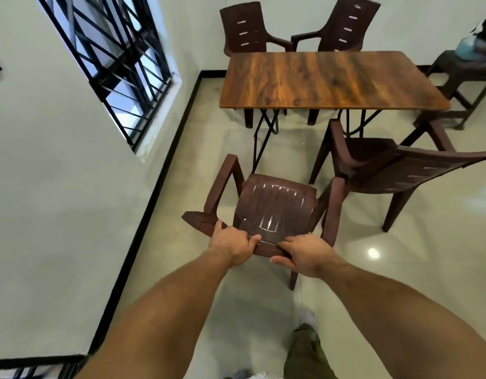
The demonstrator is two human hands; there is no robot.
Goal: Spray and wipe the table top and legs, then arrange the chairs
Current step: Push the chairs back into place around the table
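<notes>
Your left hand (232,246) and right hand (304,255) both grip the top edge of the chair (274,203) backrest. They sit close together, with the fingers curled over the rim and the right thumb hooked behind it. The chair is moulded brown plastic, glossy and ribbed down the back and seat, with looped armrests curving forward on either side of your hands. Its seat faces away from your hands, so its back-to-front axis points straight at the table (326,77) (whether all its legs touch the floor, you cannot tell).

Beyond your fingertips, past the chair, the table stands on thin black folding metal legs. Its top is a rounded rectangle with a smooth wood-grain finish, and the long side runs across, left to right.

Ahead and right of your right hand, just beside the held chair, a side chair (386,170) of the same plastic stands angled, seat turned towards the table. Two far chairs (244,28) sit at the table's far edge, facing you. The floor (400,255) under your hands is pale, shiny tile.
</notes>
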